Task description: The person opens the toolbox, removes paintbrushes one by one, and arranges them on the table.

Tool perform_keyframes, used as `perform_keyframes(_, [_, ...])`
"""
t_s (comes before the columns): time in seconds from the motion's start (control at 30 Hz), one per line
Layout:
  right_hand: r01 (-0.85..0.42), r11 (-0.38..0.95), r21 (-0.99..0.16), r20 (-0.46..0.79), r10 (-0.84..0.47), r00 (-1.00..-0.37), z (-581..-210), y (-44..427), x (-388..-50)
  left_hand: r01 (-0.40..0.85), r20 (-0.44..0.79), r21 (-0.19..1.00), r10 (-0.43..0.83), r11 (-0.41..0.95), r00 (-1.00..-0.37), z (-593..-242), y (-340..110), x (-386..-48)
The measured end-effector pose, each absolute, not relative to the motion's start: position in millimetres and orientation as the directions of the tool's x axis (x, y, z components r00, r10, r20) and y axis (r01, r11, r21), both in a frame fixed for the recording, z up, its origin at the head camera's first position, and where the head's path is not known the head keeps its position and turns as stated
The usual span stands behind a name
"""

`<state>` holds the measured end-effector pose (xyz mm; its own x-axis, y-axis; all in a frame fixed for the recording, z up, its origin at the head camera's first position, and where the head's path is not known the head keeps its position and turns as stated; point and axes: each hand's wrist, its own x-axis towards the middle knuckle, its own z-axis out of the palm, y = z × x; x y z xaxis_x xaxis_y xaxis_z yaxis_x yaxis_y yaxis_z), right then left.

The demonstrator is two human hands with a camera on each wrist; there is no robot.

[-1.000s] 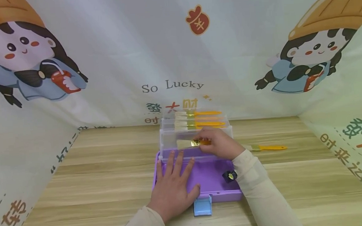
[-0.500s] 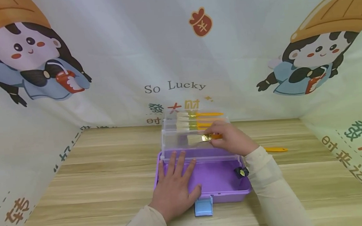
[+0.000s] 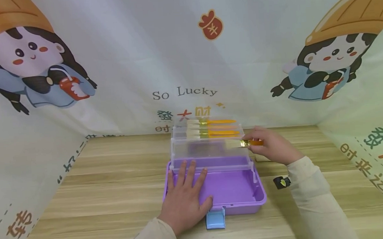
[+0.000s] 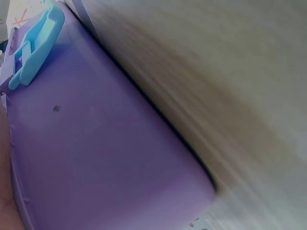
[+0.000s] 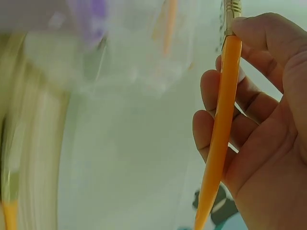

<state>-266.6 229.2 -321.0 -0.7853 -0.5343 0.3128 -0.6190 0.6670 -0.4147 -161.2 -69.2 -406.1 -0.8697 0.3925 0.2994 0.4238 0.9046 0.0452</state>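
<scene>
My right hand pinches a flat paintbrush near its gold ferrule, just right of the clear tiered trays. In the head view the brush's pale bristles point left and its orange handle runs into the hand. My left hand lies with fingers spread over the left front of a purple box, fingertips near its inner back. Clear trays rise at the back of the box. Several orange-handled brushes lie in the upper trays. The lower tray holds no brush that I can see.
A blue latch hangs from the box's front. On the table right of the box lies another brush, mostly hidden by the right hand in the head view. A patterned cloth wall stands behind the table.
My right hand has drawn the paintbrush rightward, from in front of the lower clear tray to its right end. The left hand stays in place on the box.
</scene>
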Motion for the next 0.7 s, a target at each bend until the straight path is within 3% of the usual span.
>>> perform_keyframes(0.7, [-0.543,0.741,-0.394,0.243,-0.486,-0.840,-355,320,-257,0.425,0.294,0.057,0.392,0.903,-0.872,-405,-68,-161])
